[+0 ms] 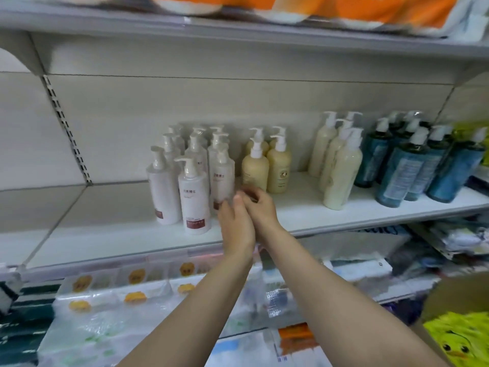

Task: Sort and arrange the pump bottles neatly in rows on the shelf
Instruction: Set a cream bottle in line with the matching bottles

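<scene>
Pump bottles stand in groups on the white shelf (127, 234): white bottles with dark red labels (194, 197) on the left, short beige ones (277, 168) in the middle, tall cream ones (341, 170) and blue ones (402, 170) to the right. My two hands meet at the foot of the right front white bottle (223, 173). My left hand (235, 223) wraps the bottle's base, thumb up beside it. My right hand (260, 207) lies against the left one with curled, blurred fingers between that bottle and the front beige bottle (255, 170); what they hold is unclear.
The shelf's left part is bare up to a slotted upright (68, 133). Orange-and-white packs (291, 6) lie on the shelf above. Plastic-wrapped packs (119, 300) fill the shelf below, and a yellow duck bag (460, 337) sits at the lower right.
</scene>
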